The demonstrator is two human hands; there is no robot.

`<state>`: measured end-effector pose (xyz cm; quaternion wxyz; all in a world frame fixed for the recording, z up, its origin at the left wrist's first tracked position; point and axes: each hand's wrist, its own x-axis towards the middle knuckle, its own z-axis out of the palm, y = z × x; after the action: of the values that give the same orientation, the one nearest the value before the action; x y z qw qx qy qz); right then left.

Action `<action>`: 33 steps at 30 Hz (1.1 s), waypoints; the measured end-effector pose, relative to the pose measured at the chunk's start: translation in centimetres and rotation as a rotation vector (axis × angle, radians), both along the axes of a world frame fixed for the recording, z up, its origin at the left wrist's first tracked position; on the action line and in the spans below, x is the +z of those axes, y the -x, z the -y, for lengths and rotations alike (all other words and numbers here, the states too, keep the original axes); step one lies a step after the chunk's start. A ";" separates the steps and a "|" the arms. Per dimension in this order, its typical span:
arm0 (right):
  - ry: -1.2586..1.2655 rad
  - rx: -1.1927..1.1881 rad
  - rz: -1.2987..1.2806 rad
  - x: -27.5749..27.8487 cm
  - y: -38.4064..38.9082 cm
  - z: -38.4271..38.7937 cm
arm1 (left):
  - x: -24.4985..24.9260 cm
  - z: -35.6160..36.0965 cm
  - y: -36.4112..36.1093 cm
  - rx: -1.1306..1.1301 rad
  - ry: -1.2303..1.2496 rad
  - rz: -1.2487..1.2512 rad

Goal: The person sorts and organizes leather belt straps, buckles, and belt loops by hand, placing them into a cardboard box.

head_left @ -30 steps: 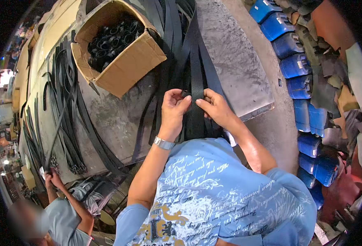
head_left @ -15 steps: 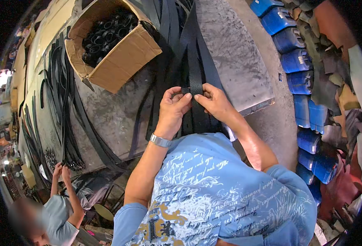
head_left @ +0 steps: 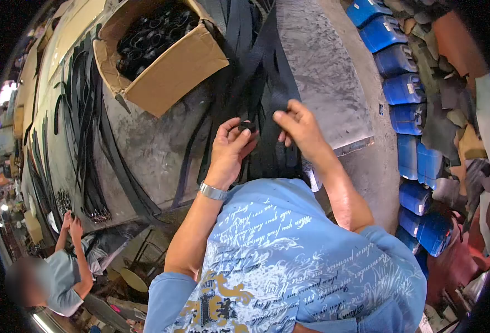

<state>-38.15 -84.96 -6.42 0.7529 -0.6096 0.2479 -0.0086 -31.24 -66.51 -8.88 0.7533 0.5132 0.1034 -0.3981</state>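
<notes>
My left hand [head_left: 231, 145], with a metal-banded watch on its wrist, pinches a small black loop-like piece [head_left: 247, 126] between thumb and fingertips. Some of that piece is hidden by the fingers. My right hand [head_left: 305, 132] is raised a little to the right, thumb apart from its loosely bent fingers, and nothing clearly shows in it. Beside and behind its fingertips runs a wide black strap [head_left: 263, 53], blurred at its lower part. More long black straps [head_left: 281, 158] lie under and between both hands, close to my body.
A cardboard box [head_left: 173, 77] of black loop-like pieces [head_left: 156, 39] stands on the grey table [head_left: 150, 125]. Bundled black straps [head_left: 81, 111] hang at left, near a co-worker's hands [head_left: 71, 223]. Blue jerrycans [head_left: 403, 89] and leather-like scraps [head_left: 461, 100] line the right side.
My right hand has moved right, away from my left hand and off the strap they both held. My left hand keeps the small black piece. The co-worker has shifted slightly left.
</notes>
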 end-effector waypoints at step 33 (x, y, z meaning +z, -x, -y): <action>-0.053 0.060 -0.021 -2.2 -2.5 -1.6 | -0.4 -5.4 3.1 -0.188 -0.089 0.072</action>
<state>-35.67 -83.38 -8.59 0.7660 -0.5969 0.2374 0.0268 -34.31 -61.11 -9.26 0.6922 0.5677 0.0455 -0.4434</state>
